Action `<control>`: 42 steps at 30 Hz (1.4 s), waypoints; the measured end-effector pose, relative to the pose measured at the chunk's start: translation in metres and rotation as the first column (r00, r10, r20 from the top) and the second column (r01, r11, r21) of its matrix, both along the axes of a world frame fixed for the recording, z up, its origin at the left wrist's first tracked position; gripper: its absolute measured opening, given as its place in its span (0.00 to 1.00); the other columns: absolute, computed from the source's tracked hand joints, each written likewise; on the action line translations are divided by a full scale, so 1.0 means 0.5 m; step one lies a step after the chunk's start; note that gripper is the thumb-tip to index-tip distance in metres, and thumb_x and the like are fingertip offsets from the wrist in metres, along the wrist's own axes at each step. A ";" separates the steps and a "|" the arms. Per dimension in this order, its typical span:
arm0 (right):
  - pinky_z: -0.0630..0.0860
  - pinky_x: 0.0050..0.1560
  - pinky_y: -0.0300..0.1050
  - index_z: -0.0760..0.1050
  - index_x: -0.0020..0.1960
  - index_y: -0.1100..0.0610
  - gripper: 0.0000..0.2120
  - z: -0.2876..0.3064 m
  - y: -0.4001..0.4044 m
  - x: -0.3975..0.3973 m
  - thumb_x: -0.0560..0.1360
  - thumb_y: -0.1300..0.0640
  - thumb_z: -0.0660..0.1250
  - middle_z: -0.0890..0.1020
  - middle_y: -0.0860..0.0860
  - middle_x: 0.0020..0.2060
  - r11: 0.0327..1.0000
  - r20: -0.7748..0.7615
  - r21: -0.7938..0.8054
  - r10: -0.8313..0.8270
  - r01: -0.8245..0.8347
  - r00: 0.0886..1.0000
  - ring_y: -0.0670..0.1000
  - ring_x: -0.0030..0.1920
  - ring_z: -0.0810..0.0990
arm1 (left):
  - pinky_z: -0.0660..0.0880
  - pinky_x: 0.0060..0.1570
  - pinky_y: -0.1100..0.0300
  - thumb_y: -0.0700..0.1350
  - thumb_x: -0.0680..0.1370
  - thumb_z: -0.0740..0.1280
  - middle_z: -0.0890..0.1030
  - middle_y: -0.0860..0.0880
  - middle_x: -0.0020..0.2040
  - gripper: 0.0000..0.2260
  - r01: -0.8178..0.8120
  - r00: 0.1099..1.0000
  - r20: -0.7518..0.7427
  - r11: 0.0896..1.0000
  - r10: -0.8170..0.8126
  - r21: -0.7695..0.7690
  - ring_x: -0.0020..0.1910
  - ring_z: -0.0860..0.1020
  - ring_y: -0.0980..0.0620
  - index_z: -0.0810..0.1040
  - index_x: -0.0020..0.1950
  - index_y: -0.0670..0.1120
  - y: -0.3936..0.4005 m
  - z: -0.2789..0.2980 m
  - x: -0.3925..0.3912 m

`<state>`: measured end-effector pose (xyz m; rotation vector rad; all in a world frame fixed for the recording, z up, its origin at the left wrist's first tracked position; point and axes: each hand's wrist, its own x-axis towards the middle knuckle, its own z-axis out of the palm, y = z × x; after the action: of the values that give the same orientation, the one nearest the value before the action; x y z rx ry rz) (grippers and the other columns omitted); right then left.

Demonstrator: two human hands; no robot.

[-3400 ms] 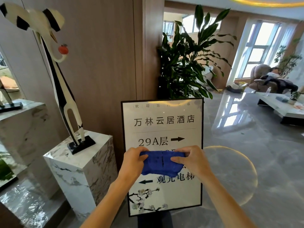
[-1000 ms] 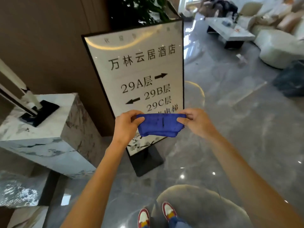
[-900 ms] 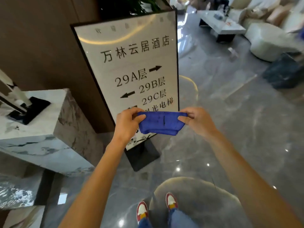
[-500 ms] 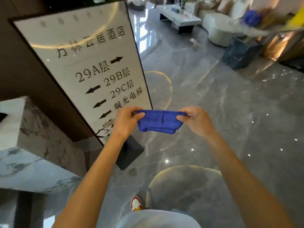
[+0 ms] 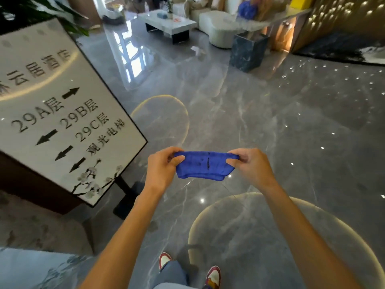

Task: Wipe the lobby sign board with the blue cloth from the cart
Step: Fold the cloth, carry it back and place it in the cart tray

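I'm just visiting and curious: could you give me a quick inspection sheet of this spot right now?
Surface: glossy grey marble floor.
Job's things: blue cloth stretched in the air, apart from the sign board at left.
Clutter: nothing seen.
Grippers: left hand and right hand each pinch a cloth end.
Cables: nothing seen.
Surroundings: low table, pale sofa, dark marble block.

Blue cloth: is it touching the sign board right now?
No. Both hands hold the blue cloth over the floor, right of the sign board.
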<state>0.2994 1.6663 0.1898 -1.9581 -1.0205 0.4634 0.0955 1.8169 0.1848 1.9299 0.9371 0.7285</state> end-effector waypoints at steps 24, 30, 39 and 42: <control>0.79 0.51 0.54 0.84 0.47 0.49 0.12 0.014 -0.407 -0.031 0.74 0.66 0.72 0.88 0.55 0.42 0.557 -0.150 0.042 -0.818 0.830 0.556 0.53 0.43 0.85 | 0.72 0.42 0.77 0.36 0.75 0.72 0.85 0.51 0.41 0.07 0.799 0.601 -0.037 0.598 -0.799 0.068 0.40 0.81 0.58 0.87 0.50 0.45 -0.207 0.016 0.419; 0.77 0.43 0.35 0.85 0.47 0.52 0.09 0.023 -0.457 -0.122 0.74 0.65 0.73 0.87 0.44 0.35 0.324 -0.149 0.040 -0.933 0.945 0.326 0.40 0.36 0.82 | 0.68 0.41 0.80 0.35 0.74 0.72 0.82 0.61 0.37 0.08 0.913 0.402 -0.015 0.399 -0.916 0.087 0.38 0.78 0.70 0.87 0.49 0.46 -0.282 0.000 0.443; 0.74 0.41 0.27 0.82 0.41 0.41 0.17 0.048 -0.552 -0.256 0.73 0.65 0.74 0.85 0.37 0.33 0.066 -0.091 0.074 -0.993 0.995 0.073 0.35 0.36 0.82 | 0.67 0.43 0.79 0.43 0.73 0.70 0.79 0.65 0.36 0.08 0.979 0.131 -0.005 0.128 -0.991 0.160 0.39 0.77 0.62 0.86 0.51 0.47 -0.433 0.026 0.430; 0.76 0.43 0.30 0.81 0.41 0.40 0.17 0.051 -0.584 -0.299 0.73 0.64 0.74 0.86 0.40 0.34 -0.006 -0.081 0.084 -0.997 0.996 0.001 0.38 0.37 0.83 | 0.67 0.44 0.79 0.40 0.74 0.71 0.80 0.63 0.36 0.08 0.983 0.064 -0.010 0.061 -0.998 0.175 0.38 0.77 0.69 0.86 0.51 0.48 -0.486 0.031 0.417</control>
<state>0.1501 1.3746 0.2152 -1.9942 0.6225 -0.4803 0.3038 1.5737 0.2005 2.0234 -0.7269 -0.0219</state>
